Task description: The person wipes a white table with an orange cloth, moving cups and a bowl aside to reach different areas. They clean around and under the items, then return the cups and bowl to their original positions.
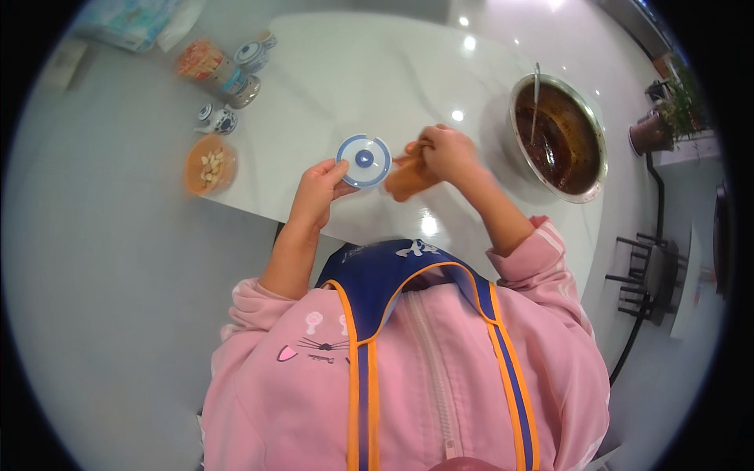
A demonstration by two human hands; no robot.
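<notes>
Between the thumb and fingers of my left hand (317, 191) is a small round white lid (378, 161). It has a blue rim, a dark blue knob in the middle and a notch in its edge. My right hand (450, 153) grips a bunched orange cloth (409, 179), slightly blurred, just right of the lid. Both hands are above the near part of the white marbled table (345, 86). Whether the cloth touches the lid I cannot tell.
At right stands a large metal bowl (601, 149) of dark red-brown sauce with a spoon (536, 102) in it. Along the left edge are an orange bowl (193, 174) of garlic cloves, a small blue-and-white teapot (222, 121), a jar of toothpicks (239, 88) and a blue-and-white lidded pot (250, 55).
</notes>
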